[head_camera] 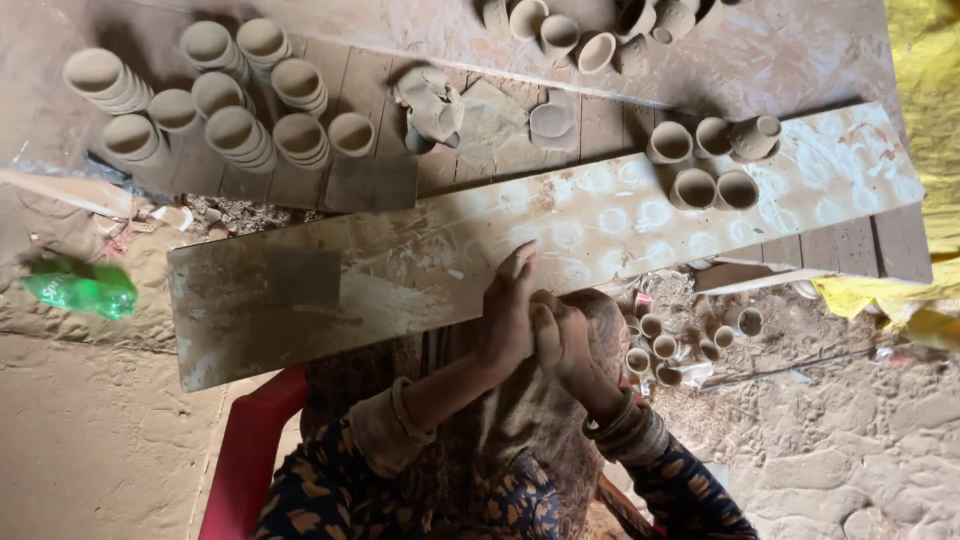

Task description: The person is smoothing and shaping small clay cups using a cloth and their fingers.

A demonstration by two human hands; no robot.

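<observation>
My left hand (508, 312) and my right hand (562, 342) are pressed together palm to palm over my lap, at the near edge of a long clay-smeared wooden plank (400, 270). Whatever lies between the palms is hidden. Both hands are coated in pale clay, and both wrists wear bangles. On the plank's right end stand several small unfired clay cups (700, 165). The plank's surface shows round white marks.
Stacks of nested clay cups (220, 100) fill the dark boards at the far left. A grey clay lump (430, 105) lies near them, with more cups (580, 30) at the top. Small cups (660, 345) sit on the ground right of my knee. Also present: green bottle (80, 290), red chair (250, 450), yellow cloth (925, 150).
</observation>
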